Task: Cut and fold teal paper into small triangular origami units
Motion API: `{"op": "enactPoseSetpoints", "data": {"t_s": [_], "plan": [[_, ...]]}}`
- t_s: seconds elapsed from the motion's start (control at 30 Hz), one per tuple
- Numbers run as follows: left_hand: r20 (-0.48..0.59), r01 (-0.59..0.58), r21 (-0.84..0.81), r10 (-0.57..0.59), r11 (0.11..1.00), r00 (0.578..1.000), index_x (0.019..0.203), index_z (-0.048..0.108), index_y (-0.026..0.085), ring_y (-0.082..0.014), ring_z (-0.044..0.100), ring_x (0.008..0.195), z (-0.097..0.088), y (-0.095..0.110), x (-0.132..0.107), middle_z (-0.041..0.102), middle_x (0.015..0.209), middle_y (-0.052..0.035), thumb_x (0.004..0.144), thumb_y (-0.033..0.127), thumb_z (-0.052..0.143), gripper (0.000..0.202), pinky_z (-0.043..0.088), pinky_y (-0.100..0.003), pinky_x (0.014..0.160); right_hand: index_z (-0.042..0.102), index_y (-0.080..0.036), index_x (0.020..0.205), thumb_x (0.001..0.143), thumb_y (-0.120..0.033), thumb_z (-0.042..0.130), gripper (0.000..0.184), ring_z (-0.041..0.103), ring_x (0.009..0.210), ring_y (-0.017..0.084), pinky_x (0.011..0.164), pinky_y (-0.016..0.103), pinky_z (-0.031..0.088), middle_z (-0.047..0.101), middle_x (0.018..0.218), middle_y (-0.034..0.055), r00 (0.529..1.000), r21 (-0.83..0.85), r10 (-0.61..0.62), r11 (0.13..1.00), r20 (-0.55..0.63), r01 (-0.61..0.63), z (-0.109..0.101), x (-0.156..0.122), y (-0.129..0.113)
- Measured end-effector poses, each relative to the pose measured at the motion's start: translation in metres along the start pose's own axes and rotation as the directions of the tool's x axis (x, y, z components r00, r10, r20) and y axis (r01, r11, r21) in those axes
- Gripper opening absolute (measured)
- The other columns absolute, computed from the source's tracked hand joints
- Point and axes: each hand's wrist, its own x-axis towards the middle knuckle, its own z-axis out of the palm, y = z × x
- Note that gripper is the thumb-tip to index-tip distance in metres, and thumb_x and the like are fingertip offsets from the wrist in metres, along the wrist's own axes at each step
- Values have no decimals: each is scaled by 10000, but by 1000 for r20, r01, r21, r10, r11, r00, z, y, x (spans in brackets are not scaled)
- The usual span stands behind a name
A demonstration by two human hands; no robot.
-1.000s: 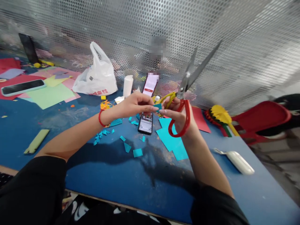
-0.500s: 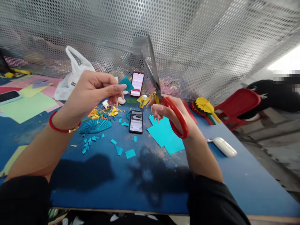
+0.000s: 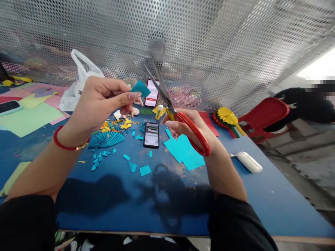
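My left hand (image 3: pixel 101 101) is raised above the table and pinches a small teal paper piece (image 3: pixel 140 88) between thumb and fingertips. My right hand (image 3: pixel 188 130) grips red-and-yellow handled scissors (image 3: pixel 183 120), whose blades stand apart and point up and left, close to the teal piece. Below lie a teal paper sheet (image 3: pixel 184 150), a pleated teal paper fan (image 3: pixel 106 139) and several teal scraps (image 3: pixel 144 170) on the blue table (image 3: pixel 117 195). A red bracelet circles my left wrist.
A phone (image 3: pixel 151 134) lies flat mid-table and another phone (image 3: pixel 152 92) leans against the perforated metal screen (image 3: pixel 209 52). A white plastic bag (image 3: pixel 75 91), coloured paper sheets (image 3: pixel 28 118), a yellow paper flower (image 3: pixel 227 118), a white glue bottle (image 3: pixel 248 162) and a red chair (image 3: pixel 264 115) surround them.
My hands drew apart from in front of me; the left hand rose with the teal piece. The scissors swung from pointing up-right to up-left, blades still apart, and the view shifted.
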Motion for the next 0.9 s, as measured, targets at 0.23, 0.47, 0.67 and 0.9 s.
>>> {"op": "enactPoseSetpoints", "data": {"t_s": [0.23,0.47,0.67,0.9], "plan": [[-40,-7,16,8,1000,999,734,820,247,-67,581,465,-3,5,1,674,555,40,825,391,973,229,468,-193,392,672,-183,775,825,-605,837,456,486,548,109,502,251,377,529,610,-36,993,2,21,1000,118,-21,1,-4,-4],[-11,-8,67,9,998,1000,773,839,247,-77,577,479,-1,5,-1,689,574,25,846,370,946,179,450,-200,403,629,-184,783,808,-558,866,444,414,575,91,500,240,310,482,667,-39,989,7,84,996,119,-85,9,-12,-7],[33,-35,150,31,988,999,740,821,246,-86,576,433,2,10,-2,683,544,25,859,392,925,215,426,-182,356,598,-189,747,768,-543,889,459,364,586,89,505,240,283,422,651,-53,987,-18,115,993,111,-113,13,-12,-11],[27,45,193,-51,980,998,734,799,237,-108,633,496,6,17,-7,690,584,10,904,306,861,194,459,-220,428,576,-191,742,769,-502,901,451,395,581,84,516,238,322,471,659,-53,987,22,87,996,132,-91,13,-10,-8]]}}
